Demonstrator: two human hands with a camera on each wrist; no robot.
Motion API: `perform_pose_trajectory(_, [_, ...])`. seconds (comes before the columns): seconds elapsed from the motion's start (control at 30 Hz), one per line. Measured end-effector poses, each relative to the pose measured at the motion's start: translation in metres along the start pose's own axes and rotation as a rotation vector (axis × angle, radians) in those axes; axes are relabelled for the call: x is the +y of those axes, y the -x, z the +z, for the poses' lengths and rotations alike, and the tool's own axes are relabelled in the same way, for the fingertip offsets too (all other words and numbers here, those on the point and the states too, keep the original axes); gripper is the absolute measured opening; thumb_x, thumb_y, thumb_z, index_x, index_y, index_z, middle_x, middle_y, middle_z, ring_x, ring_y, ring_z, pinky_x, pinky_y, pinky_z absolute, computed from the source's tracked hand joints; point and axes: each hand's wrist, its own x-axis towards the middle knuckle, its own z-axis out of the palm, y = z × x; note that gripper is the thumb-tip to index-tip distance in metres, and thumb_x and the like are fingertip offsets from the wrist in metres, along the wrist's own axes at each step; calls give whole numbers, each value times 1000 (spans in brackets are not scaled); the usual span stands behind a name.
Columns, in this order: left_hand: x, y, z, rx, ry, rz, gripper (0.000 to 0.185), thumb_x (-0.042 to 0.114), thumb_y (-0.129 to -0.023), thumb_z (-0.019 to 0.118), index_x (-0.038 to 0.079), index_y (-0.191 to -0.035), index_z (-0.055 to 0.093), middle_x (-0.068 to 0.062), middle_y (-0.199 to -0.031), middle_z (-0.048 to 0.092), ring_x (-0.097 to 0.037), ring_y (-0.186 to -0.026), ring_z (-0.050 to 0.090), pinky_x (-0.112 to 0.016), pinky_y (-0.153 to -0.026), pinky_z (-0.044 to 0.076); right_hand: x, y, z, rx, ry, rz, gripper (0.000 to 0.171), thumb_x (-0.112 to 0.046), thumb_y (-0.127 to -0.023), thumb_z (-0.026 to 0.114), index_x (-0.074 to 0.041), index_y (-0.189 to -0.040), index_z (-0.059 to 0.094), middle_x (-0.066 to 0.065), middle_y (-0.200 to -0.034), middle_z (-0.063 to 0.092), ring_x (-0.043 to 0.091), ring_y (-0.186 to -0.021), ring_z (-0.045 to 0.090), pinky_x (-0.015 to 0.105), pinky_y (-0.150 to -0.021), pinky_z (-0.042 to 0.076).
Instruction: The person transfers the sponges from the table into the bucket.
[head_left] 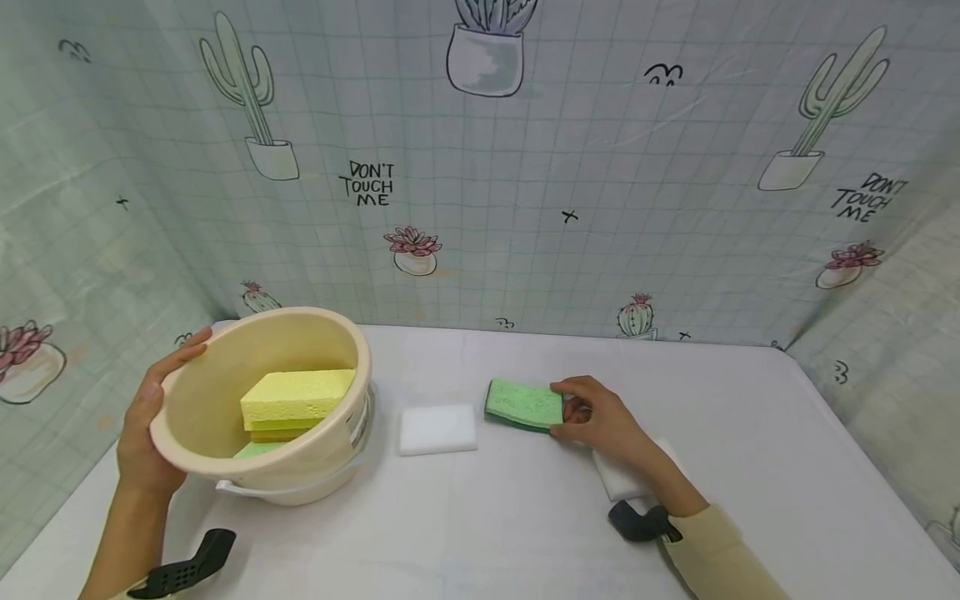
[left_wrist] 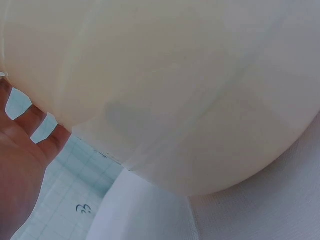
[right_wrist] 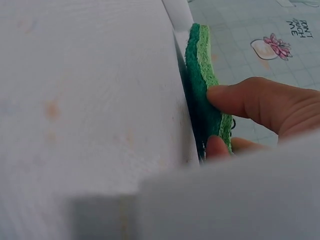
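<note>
My right hand [head_left: 600,417] pinches the green sponge [head_left: 523,404] at centre frame on the bench [head_left: 525,517]. My left hand [head_left: 150,417] grips the tilted bucket [head_left: 300,467], lower left. I'd lift cleanly; underside grip probably shallow.

A makeshift recording booth here: cactus-printed grid-pattern plastic sheeting [head_left: 570,167] walls in a white cloth-covered counter [head_left: 750,433].
</note>
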Motion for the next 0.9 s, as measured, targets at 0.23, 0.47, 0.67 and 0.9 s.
perform_pose_trajectory(0.23, [0, 0, 1, 22, -36, -14, 53, 12, -97, 13, -6, -141, 36, -14, -154, 20, -23, -139, 22, -26, -105, 33, -5, 2, -4, 22, -2, -35, 58, -10, -75, 81, -2, -127, 58, 12, -122, 52, 20, -88, 57, 28, -78, 52])
perform_pose_trajectory(0.47, [3, -1, 1, 22, -33, -6, 53, 10, -97, 10, -7, -140, 37, -14, -154, 21, -25, -141, 19, -25, -105, 32, -18, 0, -2, 8, -13, -57, 57, -12, -77, 80, -4, -129, 57, 10, -123, 51, 18, -87, 57, 29, -80, 51])
perform_pose_trajectory(0.67, [2, -1, 1, 12, -10, 0, 54, 9, -97, 9, -7, -140, 37, -15, -153, 22, -25, -140, 20, -26, -106, 31, -38, -4, -5, 19, -21, -100, 57, -10, -78, 79, -4, -130, 56, 9, -124, 51, 19, -86, 57, 31, -80, 52])
perform_pose_trajectory(0.9, [3, -1, 2, 8, -23, -1, 54, 9, -96, 9, -7, -140, 38, -15, -154, 22, -24, -141, 20, -26, -106, 32, -58, -15, -5, 23, -43, -137, 55, -9, -79, 78, -4, -129, 57, 11, -124, 51, 19, -86, 56, 34, -80, 52])
